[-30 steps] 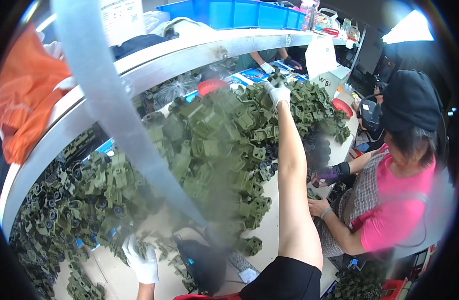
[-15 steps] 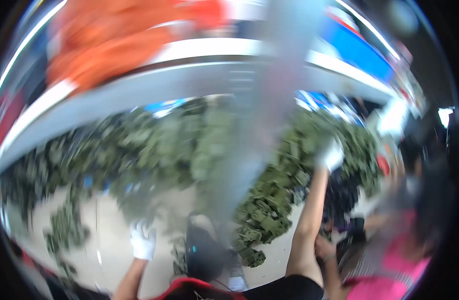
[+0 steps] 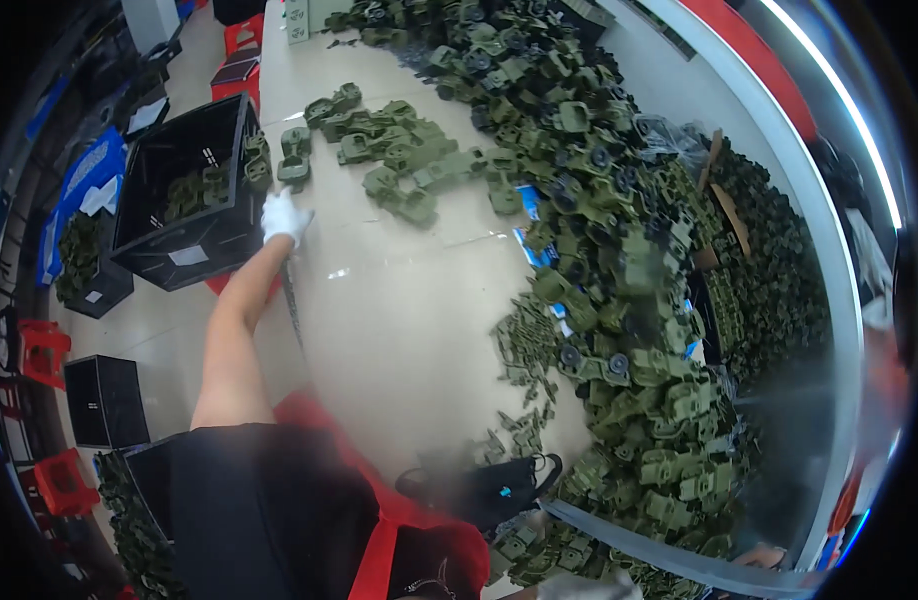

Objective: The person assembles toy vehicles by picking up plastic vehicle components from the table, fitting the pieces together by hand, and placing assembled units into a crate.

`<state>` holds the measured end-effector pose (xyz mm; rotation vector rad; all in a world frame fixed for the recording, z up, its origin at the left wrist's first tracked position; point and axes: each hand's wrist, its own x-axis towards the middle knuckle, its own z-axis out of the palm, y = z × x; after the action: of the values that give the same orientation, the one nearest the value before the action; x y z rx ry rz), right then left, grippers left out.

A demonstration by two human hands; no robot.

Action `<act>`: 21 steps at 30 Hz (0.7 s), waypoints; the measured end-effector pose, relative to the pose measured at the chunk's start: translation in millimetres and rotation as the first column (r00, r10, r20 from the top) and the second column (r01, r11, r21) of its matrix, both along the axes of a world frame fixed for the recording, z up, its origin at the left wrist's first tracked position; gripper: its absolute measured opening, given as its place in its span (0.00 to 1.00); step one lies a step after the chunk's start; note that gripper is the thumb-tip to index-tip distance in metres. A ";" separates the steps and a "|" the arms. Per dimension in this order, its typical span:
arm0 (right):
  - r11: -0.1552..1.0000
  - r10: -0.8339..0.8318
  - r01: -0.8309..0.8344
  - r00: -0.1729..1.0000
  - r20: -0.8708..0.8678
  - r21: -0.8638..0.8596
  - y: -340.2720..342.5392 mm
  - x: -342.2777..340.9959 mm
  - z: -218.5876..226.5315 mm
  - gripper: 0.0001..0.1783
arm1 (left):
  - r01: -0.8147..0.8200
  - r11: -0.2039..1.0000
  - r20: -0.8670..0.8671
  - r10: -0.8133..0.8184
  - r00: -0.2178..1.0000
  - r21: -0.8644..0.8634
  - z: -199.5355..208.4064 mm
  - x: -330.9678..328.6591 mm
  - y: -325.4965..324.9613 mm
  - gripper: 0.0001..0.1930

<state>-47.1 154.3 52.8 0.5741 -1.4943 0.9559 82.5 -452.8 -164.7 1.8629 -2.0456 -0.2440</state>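
My left hand (image 3: pixel 285 218), in a white glove, reaches over the table's left edge beside a black crate (image 3: pixel 184 245). Its fingers look apart, with nothing visibly held. Just beyond the fingertips stands a green toy vehicle body (image 3: pixel 294 155); another green piece (image 3: pixel 256 160) is at the crate's rim. More green parts (image 3: pixel 194 195) lie inside the crate. Several green vehicle bodies (image 3: pixel 399 145) are spread on the pale table (image 3: pixel 399 320). A blurred pale shape at the lower edge looks like my right hand (image 3: pixel 609 586); its fingers cannot be made out.
A large heap of green toy parts (image 3: pixel 599 180) runs along the right side, by a metal rail (image 3: pixel 854 330). A black face mask (image 3: pixel 489 490) hangs in front of me. Red stools (image 3: pixel 64 480) and black bins (image 3: pixel 106 400) stand on the floor at left. Another person's hand (image 3: pixel 761 555) shows beyond the rail.
My view has swung left, bringing the black crate into sight. My left hand is now beside the crate. My right arm, stretched over the heap before, has dropped to the lower edge.
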 end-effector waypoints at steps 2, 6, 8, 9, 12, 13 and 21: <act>0.747 0.326 -0.522 0.827 0.458 0.411 -14.6 -0.7 -17.5 0.22 | 0.035 0.999 -0.087 -0.031 0.996 0.041 6.2 -31.9 -45.0 0.37; 0.684 0.116 -0.646 0.554 0.825 0.338 -133.9 36.5 -86.6 0.07 | -0.027 0.999 0.013 0.027 1.000 0.044 28.6 -43.4 -113.1 0.43; 0.519 -0.017 -0.766 0.435 0.900 0.380 -167.8 51.1 -112.2 0.08 | -0.123 0.955 0.003 0.127 0.992 0.271 8.8 -44.4 -141.2 0.37; 0.506 -0.025 -0.775 0.425 0.905 0.378 -186.4 56.2 -123.4 0.08 | -0.027 0.966 0.040 0.018 0.999 0.256 -8.3 -47.3 -141.3 0.34; 0.292 -0.113 -0.832 0.460 0.881 0.472 -253.9 55.2 -137.1 0.09 | 0.363 0.920 -0.046 -0.360 0.932 0.150 -43.5 -56.9 -85.6 0.24; 0.280 -0.060 -0.863 0.421 0.905 0.421 -280.9 50.0 -136.0 0.09 | 0.561 0.818 -0.138 -0.546 0.827 0.125 -46.3 -52.5 -54.9 0.27; 0.332 -0.038 -0.866 0.385 0.922 0.375 -407.1 18.1 -109.1 0.10 | 0.019 0.999 0.290 -0.006 0.957 -0.039 1.7 17.1 -189.5 0.31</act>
<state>-29.0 -252.8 -56.4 1.6147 -2.8889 0.8992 99.5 -642.3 -163.0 1.9568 -2.2314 0.0743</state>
